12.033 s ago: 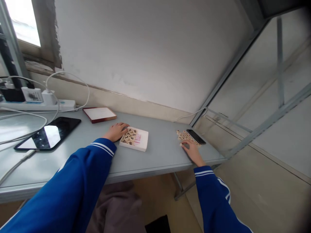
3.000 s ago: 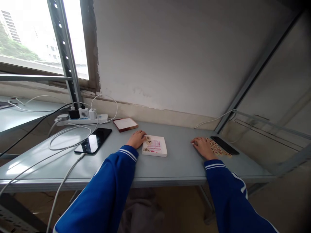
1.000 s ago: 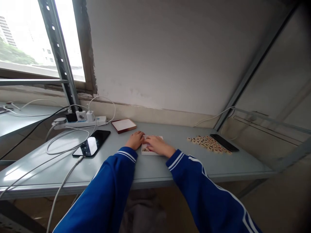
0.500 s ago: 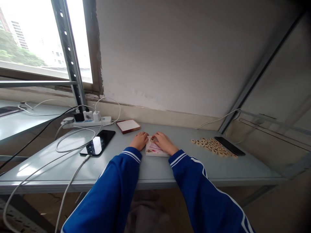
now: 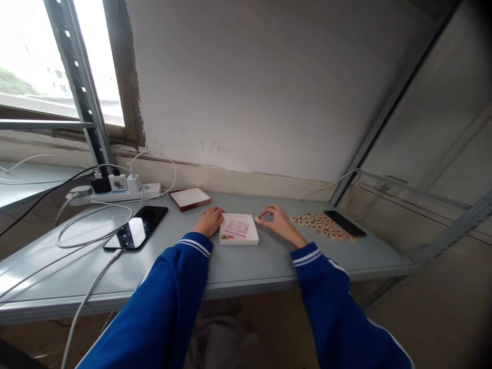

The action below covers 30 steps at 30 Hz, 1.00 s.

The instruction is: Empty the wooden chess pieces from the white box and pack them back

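Round pieces too small to read; window cut off.

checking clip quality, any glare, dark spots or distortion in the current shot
Head view: the window is washed out, the tablet mirrors bright light, and glare whitens the left end of the desk; same head view: the far right edge falls dark, the metal post leans, perhaps from lens stretch, and markings on the pieces are hard to read.

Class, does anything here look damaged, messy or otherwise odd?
The wall's edge beside the window is ragged, as if chipped. Pink marks inside the open box look scribbled, though possibly printed. A white cable droops over the desk's front edge, untidily.
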{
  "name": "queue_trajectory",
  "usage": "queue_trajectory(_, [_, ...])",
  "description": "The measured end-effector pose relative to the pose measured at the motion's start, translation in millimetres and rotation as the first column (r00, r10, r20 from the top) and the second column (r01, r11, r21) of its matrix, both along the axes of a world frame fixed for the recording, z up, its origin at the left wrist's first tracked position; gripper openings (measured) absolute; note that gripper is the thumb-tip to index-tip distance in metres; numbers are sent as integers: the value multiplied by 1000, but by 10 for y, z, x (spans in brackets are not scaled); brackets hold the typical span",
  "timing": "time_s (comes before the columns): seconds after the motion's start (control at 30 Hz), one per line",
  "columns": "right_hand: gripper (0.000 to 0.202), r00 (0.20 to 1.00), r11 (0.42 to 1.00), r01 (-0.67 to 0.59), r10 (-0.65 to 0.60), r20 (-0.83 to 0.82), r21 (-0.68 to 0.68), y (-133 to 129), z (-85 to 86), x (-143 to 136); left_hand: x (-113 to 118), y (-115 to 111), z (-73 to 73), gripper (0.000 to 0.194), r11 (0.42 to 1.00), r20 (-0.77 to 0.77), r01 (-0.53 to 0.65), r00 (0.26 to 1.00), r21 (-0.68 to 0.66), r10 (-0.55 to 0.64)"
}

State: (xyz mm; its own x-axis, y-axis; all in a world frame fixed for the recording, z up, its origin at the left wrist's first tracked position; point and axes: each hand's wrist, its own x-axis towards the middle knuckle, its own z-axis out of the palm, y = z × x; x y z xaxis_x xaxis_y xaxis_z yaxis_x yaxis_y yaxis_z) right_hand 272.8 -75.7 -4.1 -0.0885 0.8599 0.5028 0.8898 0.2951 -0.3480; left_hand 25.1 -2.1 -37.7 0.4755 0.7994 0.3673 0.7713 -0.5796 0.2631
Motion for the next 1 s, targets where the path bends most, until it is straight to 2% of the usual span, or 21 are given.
queue_trajectory(0.1, [32,974,977,212,-212,77,10,-298,-61,588,6,-3,-1,33,1000,4,0,1000,-6,0])
queue_trajectory(0.17, [32,947,953,302,-298,123,-10,-452,-83,949,7,-5,-6,33,1000,14,2,1000,-6,-2])
queue_trajectory(0.23, [33,892,906,424,-418,171,-1,-532,-54,1255,3,-1,-17,33,1000,26,5,1000,-4,-5])
queue_trajectory(0.33, [33,780,799,602,-588,214,2,-499,63,1627,-3,27,-40,33,1000,37,9,999,-3,-8])
queue_trajectory(0.43, [32,707,715,695,-659,258,-77,-337,168,1947,-3,85,-59,34,1000,50,22,999,-15,-21])
queue_trajectory(0.53, [31,665,652,743,-689,288,-152,-155,187,2205,0,138,-70,35,999,52,31,998,-12,-31])
queue_trajectory(0.67, [34,639,620,767,-713,289,-165,18,89,2373,0,155,-78,37,999,47,39,998,-6,-38])
queue_trajectory(0.83, [34,657,635,751,-687,310,-181,123,-64,2456,0,142,-77,37,1000,50,31,998,-2,-31])
queue_trajectory(1.0, [32,707,656,707,-640,300,-266,154,-54,2575,0,132,-58,38,999,37,32,999,-19,-31])
